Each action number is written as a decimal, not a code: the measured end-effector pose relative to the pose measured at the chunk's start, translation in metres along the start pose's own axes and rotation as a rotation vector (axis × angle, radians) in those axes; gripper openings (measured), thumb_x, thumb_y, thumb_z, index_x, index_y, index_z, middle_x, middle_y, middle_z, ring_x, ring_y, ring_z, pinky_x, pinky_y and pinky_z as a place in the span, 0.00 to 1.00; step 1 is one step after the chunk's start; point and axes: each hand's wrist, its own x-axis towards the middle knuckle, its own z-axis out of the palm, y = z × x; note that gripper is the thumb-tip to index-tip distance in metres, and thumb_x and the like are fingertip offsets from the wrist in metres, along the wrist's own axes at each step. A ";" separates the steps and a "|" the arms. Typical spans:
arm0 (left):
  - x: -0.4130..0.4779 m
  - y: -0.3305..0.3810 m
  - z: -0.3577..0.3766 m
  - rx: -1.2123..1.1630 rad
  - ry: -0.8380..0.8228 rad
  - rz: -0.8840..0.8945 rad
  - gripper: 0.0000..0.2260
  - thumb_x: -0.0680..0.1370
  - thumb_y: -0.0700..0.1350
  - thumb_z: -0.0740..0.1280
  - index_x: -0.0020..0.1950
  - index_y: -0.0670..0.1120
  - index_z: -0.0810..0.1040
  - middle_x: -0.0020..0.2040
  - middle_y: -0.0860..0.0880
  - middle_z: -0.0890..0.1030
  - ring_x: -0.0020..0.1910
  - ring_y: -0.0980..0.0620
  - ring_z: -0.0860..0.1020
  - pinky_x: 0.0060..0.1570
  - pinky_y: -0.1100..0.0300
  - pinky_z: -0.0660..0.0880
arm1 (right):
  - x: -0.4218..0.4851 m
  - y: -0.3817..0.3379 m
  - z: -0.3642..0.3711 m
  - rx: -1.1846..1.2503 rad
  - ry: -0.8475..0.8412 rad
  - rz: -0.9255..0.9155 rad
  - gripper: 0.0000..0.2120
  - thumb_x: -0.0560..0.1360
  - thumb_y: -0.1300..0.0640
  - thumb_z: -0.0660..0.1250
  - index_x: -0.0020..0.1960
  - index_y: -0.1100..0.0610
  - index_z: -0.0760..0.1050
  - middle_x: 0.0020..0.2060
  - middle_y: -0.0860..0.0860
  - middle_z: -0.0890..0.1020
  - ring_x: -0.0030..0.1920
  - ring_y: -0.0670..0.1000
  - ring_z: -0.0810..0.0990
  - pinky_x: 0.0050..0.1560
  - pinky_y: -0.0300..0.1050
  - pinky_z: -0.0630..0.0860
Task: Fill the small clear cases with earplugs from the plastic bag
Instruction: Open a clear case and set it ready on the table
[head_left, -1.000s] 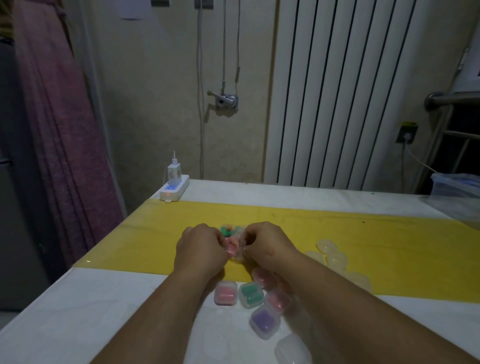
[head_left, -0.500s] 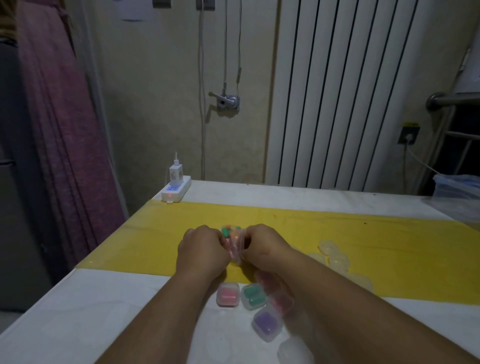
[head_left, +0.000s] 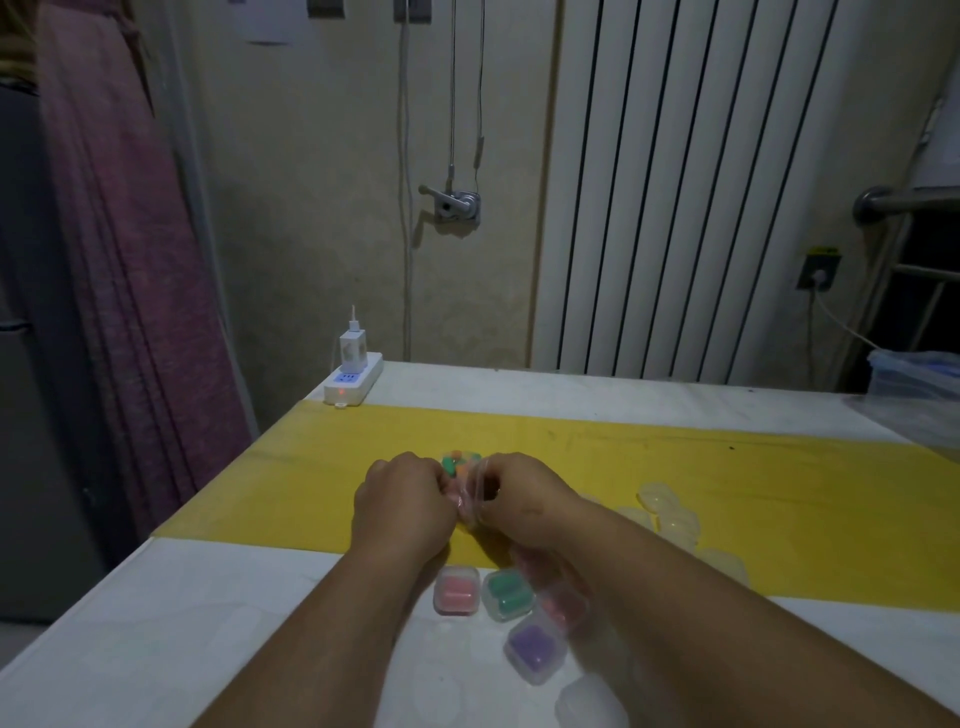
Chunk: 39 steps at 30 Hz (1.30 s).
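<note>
both hands are meeting over the yellow strip of the worktop (head_left: 727, 467), the left hand (head_left: 402, 512) and the right hand (head_left: 524, 506) each curling their fingers onto the mouth of the plastic bag (head_left: 470, 493), which is bunching between them. the earplugs (head_left: 457, 464) are showing as a bright multicoloured cluster in the far end of the bag, just beyond the knuckles. nearer the person, filled clear cases are sitting close together under the forearms: a pink case (head_left: 456, 591), a green case (head_left: 508, 595) beside it and a purple case (head_left: 535, 647) a little nearer. what seem to be empty cases (head_left: 670, 514) are lying to the right on the yellow. a power strip (head_left: 353, 385) is resting at the far left corner.
</note>
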 end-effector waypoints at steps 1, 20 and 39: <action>-0.001 0.000 -0.001 0.010 0.001 0.000 0.07 0.75 0.47 0.67 0.48 0.51 0.84 0.44 0.51 0.80 0.50 0.48 0.73 0.46 0.54 0.75 | 0.000 0.000 0.001 -0.013 -0.011 0.002 0.10 0.74 0.49 0.71 0.47 0.55 0.83 0.46 0.53 0.85 0.48 0.52 0.81 0.51 0.46 0.78; -0.002 -0.003 -0.001 0.044 0.040 0.000 0.07 0.74 0.51 0.69 0.49 0.53 0.84 0.44 0.51 0.82 0.50 0.47 0.74 0.41 0.57 0.69 | -0.022 0.002 -0.026 0.041 0.166 0.138 0.10 0.70 0.60 0.71 0.32 0.49 0.76 0.40 0.48 0.83 0.43 0.49 0.80 0.42 0.39 0.75; -0.041 0.056 -0.010 -0.784 -0.216 0.346 0.09 0.73 0.39 0.74 0.44 0.55 0.84 0.40 0.55 0.84 0.42 0.58 0.80 0.44 0.63 0.76 | -0.107 0.033 -0.058 0.577 0.322 0.026 0.12 0.72 0.61 0.74 0.45 0.57 0.70 0.32 0.54 0.83 0.40 0.51 0.84 0.42 0.50 0.73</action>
